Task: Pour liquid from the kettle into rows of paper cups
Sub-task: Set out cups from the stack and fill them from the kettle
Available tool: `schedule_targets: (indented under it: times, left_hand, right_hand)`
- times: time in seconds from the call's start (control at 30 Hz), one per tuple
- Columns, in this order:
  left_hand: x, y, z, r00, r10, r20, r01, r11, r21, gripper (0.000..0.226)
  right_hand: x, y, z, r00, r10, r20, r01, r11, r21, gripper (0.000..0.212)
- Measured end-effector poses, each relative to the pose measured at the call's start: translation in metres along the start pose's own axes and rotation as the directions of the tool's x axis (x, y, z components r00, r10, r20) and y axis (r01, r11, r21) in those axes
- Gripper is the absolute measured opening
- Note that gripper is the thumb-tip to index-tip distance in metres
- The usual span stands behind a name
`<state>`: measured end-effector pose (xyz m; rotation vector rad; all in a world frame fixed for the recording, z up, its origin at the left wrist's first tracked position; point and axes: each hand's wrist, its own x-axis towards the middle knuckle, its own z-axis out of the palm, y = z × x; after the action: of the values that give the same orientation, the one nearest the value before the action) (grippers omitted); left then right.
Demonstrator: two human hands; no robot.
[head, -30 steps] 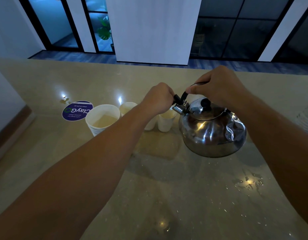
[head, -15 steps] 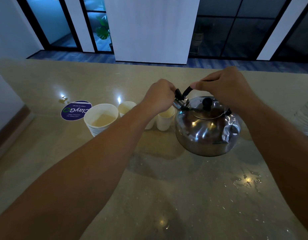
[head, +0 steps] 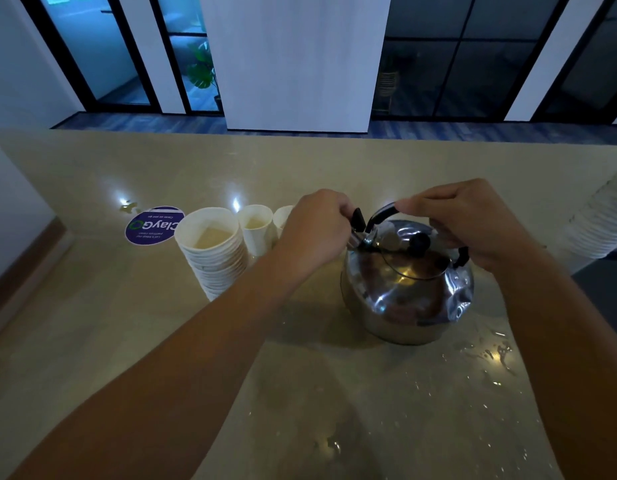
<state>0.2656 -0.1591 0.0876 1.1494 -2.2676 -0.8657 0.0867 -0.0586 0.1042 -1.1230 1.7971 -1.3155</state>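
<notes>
Kettle: sitting on counter, shifting slightly left since 1 s ago, nearing cups.
Right hand: pinching handle.
Left hand: gripping spout cap; pour not starting.

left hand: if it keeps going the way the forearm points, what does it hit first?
Likely nothing new: the left hand is already at the kettle, its grip on the black spout piece. Past that looks like bare counter, though depth is unclear.

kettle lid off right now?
No, the lid sits closed on the kettle, its black knob on top.
</notes>
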Motion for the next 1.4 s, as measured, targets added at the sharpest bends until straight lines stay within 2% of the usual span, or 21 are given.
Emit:
schedule_targets:
  times: [0.23, 0.33, 0.4, 0.67, 0.83, 0.93, 1.0, 1.1, 1.13, 1.2, 1.27, 1.33, 1.4]
  left_hand:
    - [-0.038, -0.021, 0.019, 0.998, -0.044, 0.039, 0.045, 0.999, 0.000, 0.035]
    - [-0.051, -0.028, 0.022, 0.998, -0.049, 0.043, 0.048, 0.999, 0.021, 0.036]
    - [-0.056, -0.032, 0.024, 0.997, -0.060, 0.044, 0.059, 0.998, 0.027, 0.037]
    - [-0.074, -0.039, 0.033, 0.999, -0.046, -0.029, 0.046, 0.999, -0.003, 0.037]
    - [-0.090, -0.048, 0.040, 0.999, -0.032, 0.003, 0.032, 0.999, 0.004, 0.052]
    - [-0.106, -0.059, 0.044, 1.000, -0.014, -0.020, 0.013, 0.999, -0.038, 0.064]
    - [-0.119, -0.071, 0.045, 0.998, 0.007, -0.068, -0.015, 0.993, -0.118, 0.063]
    - [-0.138, -0.086, 0.044, 0.989, -0.019, -0.145, -0.007, 0.984, -0.176, 0.053]
    - [-0.143, -0.089, 0.043, 0.980, -0.021, -0.196, -0.016, 0.982, -0.187, 0.050]
    - [-0.153, -0.093, 0.039, 0.943, -0.007, -0.332, -0.062, 0.979, -0.195, 0.045]
    - [-0.161, -0.095, 0.036, 0.872, 0.010, -0.489, -0.113, 0.977, -0.182, 0.039]
    - [-0.164, -0.100, 0.033, 0.750, 0.005, -0.661, -0.134, 0.980, -0.145, 0.038]
    - [-0.160, -0.111, 0.029, 0.621, -0.076, -0.780, -0.087, 0.983, -0.164, 0.053]
  right_hand:
    - [-0.033, 0.025, 0.018, 0.995, 0.098, 0.010, -0.099, 0.994, 0.041, 0.018]
    - [-0.040, 0.035, 0.023, 0.990, 0.131, 0.053, -0.133, 0.990, 0.052, 0.027]
    - [-0.043, 0.041, 0.025, 0.990, 0.126, 0.069, -0.130, 0.990, 0.049, 0.032]
    - [-0.046, 0.047, 0.029, 0.993, 0.095, 0.070, -0.093, 0.995, -0.035, 0.029]
    - [-0.048, 0.049, 0.029, 0.995, 0.066, 0.070, -0.057, 0.990, -0.127, 0.018]
    - [-0.050, 0.047, 0.029, 0.997, 0.049, 0.058, -0.040, 0.987, -0.154, 0.031]
    - [-0.050, 0.045, 0.031, 0.999, 0.034, 0.012, -0.031, 0.985, -0.172, 0.036]
    - [-0.049, 0.041, 0.037, 0.991, -0.093, -0.101, 0.065, 0.966, -0.252, 0.008]
    - [-0.049, 0.037, 0.041, 0.981, -0.147, -0.128, 0.104, 0.950, -0.295, 0.005]
    - [-0.050, 0.029, 0.053, 0.959, -0.248, -0.139, 0.185, 0.916, -0.355, 0.010]
    - [-0.052, 0.017, 0.068, 0.945, -0.306, -0.116, 0.252, 0.907, -0.337, 0.009]
    - [-0.053, 0.004, 0.087, 0.943, -0.331, -0.048, 0.305, 0.911, -0.279, 0.008]
    - [-0.056, -0.010, 0.110, 0.939, -0.337, 0.070, 0.344, 0.908, -0.241, 0.010]
